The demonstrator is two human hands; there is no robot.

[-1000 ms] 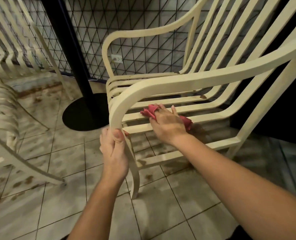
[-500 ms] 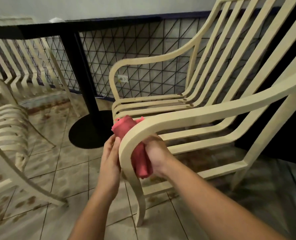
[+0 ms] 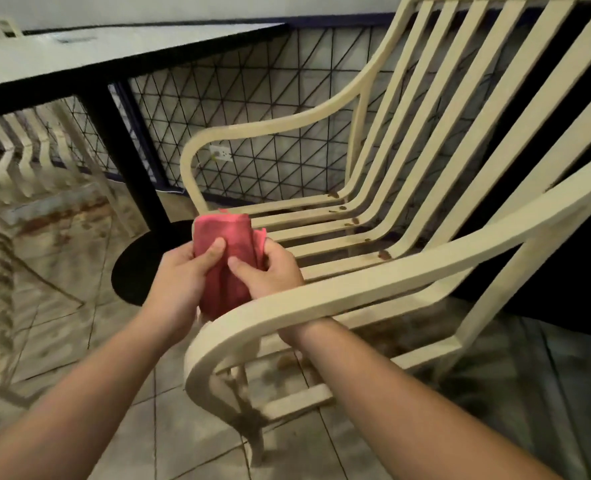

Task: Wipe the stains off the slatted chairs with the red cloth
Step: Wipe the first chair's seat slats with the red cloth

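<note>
A cream slatted chair (image 3: 384, 282) stands in front of me, with brown stains (image 3: 385, 254) on its seat slats near the backrest bend. Both hands hold the red cloth (image 3: 225, 265) bunched upright just past the near armrest's front curve. My left hand (image 3: 180, 282) grips its left side, thumb on the front. My right hand (image 3: 270, 271) grips its right side, and its wrist passes under the armrest.
A black-edged table (image 3: 79, 60) on a black post with a round base (image 3: 138, 271) stands to the left. A second slatted chair (image 3: 7, 174) is at the far left. A wire mesh fence (image 3: 270, 109) runs behind. The tiled floor (image 3: 183, 434) is stained.
My right hand lifted the cloth off the seat slats and brought it up by the armrest. My left hand let go of the armrest's front and took the cloth too. The view tilted upward.
</note>
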